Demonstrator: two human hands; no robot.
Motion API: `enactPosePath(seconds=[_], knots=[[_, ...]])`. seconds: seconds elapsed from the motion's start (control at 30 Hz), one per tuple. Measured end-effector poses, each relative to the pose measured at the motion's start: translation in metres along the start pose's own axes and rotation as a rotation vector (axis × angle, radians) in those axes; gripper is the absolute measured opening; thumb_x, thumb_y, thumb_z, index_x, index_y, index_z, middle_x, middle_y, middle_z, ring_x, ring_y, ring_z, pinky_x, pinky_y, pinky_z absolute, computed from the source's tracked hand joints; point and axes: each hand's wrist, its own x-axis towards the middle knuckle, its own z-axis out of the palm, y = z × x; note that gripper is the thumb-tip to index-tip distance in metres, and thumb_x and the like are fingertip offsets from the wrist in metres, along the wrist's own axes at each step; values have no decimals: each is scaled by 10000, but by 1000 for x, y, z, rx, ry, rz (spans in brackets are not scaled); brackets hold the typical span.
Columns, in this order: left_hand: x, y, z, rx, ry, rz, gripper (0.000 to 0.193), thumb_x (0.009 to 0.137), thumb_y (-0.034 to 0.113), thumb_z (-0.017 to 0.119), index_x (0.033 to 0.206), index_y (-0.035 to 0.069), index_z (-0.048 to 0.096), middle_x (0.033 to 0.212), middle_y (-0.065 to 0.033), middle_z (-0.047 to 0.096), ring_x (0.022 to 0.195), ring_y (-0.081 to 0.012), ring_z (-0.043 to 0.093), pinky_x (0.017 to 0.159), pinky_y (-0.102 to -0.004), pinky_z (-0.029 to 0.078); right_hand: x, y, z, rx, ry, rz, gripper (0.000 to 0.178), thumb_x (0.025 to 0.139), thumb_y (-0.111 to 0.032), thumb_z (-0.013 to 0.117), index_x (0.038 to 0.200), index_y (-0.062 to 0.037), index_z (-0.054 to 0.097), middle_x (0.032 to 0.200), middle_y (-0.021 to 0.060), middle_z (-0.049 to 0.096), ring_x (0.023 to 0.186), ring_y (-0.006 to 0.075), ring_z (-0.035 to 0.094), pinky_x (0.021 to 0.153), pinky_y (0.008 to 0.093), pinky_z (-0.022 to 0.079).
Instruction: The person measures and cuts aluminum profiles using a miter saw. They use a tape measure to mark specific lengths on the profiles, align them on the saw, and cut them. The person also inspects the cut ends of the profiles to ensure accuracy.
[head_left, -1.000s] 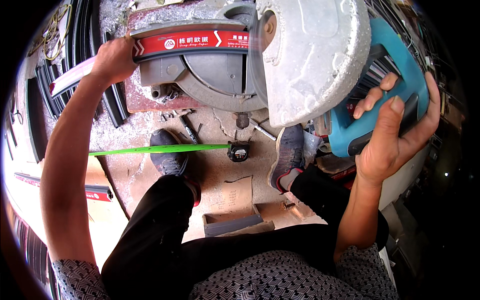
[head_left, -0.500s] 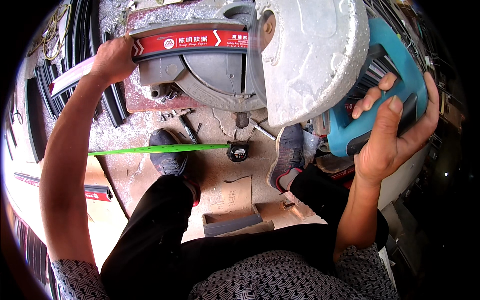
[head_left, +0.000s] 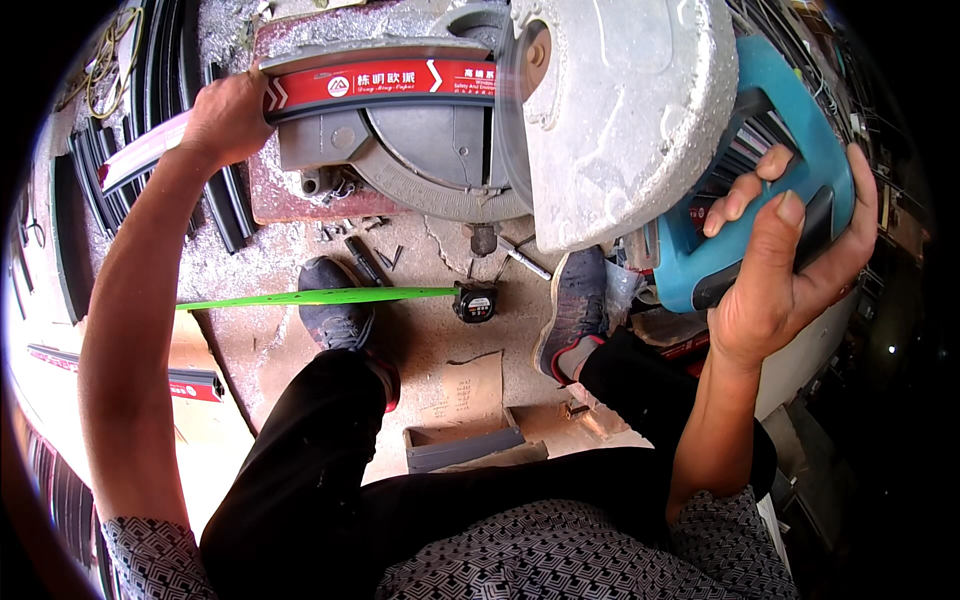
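While the red-faced profile [head_left: 380, 84] lies across the saw base [head_left: 430, 150], reaching the blade [head_left: 514, 130], the left hand [head_left: 228, 118] has its fingers closed on it; firm pressure, well clear of the teeth, seems wise. The right hand [head_left: 765, 285] curls its fingers around the blue handle [head_left: 684, 262], best held steady. Nearer the shoes [head_left: 336, 318], a tape measure [head_left: 476, 301] lies extended.
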Motion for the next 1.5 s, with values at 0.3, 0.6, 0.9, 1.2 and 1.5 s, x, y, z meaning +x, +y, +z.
enactPosePath(seconds=[0.3,0.6,0.9,1.2,1.5], knots=[[0,0,0,3,-7,-7,441,739,152,793,1110,-14,622,1037,-230,704,1037,-422,674,934,-513,520,0,1,2,32,5,-16,576,1070,-103,545,1558,-33,247,1171,191,602,804,180,605,637,334,577],[1,-2,1,-14,-6,-2,450,732,137,787,1125,-8,622,1052,-229,705,1046,-425,671,936,-516,520,-1,1,1,26,0,-15,576,1071,-105,542,1557,-33,241,1172,188,598,806,179,603,635,332,576],[0,0,0,2,-15,-6,431,744,141,759,1125,-8,624,1052,-232,703,1045,-428,671,932,-517,517,-2,3,0,39,-16,-28,577,1069,-95,539,1562,-44,242,1181,185,597,808,179,601,645,337,579],[1,-2,3,14,-11,-11,442,739,141,775,1122,-13,618,1051,-231,704,1044,-428,671,937,-515,518,-3,2,1,11,0,-13,574,1069,-93,537,1558,-41,242,1167,179,596,801,177,600,642,336,577],[2,1,-1,7,-41,-35,468,733,148,802,1134,-7,617,1062,-218,706,1065,-417,668,948,-511,512,-3,1,2,27,3,-14,576,1068,-103,543,1557,-45,243,1164,170,597,796,173,600,645,334,578]])
